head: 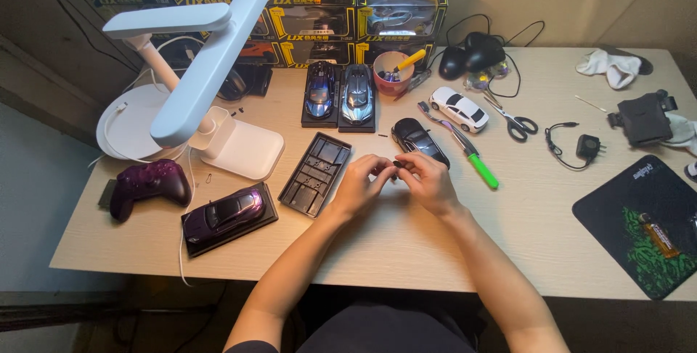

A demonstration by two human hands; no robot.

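Both my left hand (358,185) and right hand (427,181) pinch a small dark part (396,164); black model car (419,141) sits off its empty base (316,174).

Light wood-tone surface (406,244). White desk lamp (210,63). Glossy purple game controller (149,182). Metallic purple model car (226,211) on black base. Blue model car (320,90) and silver-grey model car (357,92), both on black bases. Black model car (419,141), white model car (459,108) with dark windows. Empty black base tray (316,173). Pink cup (393,71). Knife (472,153) with bright green handle. Black mouse pad (650,226) with green splatter pattern. Yellow-and-black boxes (312,15). White sock (608,65).
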